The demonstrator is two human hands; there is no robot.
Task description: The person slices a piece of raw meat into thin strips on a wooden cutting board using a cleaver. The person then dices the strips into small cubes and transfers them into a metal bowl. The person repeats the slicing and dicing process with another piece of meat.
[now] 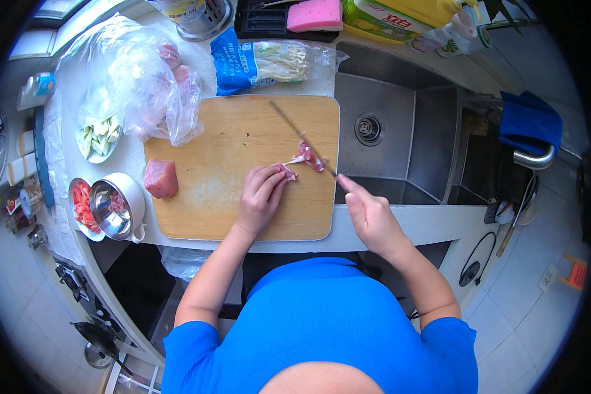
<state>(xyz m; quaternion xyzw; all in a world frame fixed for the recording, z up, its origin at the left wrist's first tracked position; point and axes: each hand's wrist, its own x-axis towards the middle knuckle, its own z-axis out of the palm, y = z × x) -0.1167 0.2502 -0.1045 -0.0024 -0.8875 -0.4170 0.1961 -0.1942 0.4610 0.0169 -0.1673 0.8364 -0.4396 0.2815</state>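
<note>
A wooden cutting board [220,144] lies on the counter in front of me. My right hand [376,220] grips the handle of a kitchen knife [289,119] near the board's right edge; the blade slants away to the upper left across the board. Small cut pieces of raw meat [307,156] lie against the blade. With bent fingers, my left hand [261,197] presses on a strip of raw meat [287,173] left of the knife; the fingertips partly hide it. A larger pink chunk of meat [160,178] rests on the board's left edge.
Right of the board is a steel sink [391,118]. Clear plastic bags [131,85] holding meat, a dish of pale green slices [100,138], a dish of red pieces [84,205] and a metal cup [121,205] stand left. Packaged enoki mushrooms [279,62] lie beyond the board.
</note>
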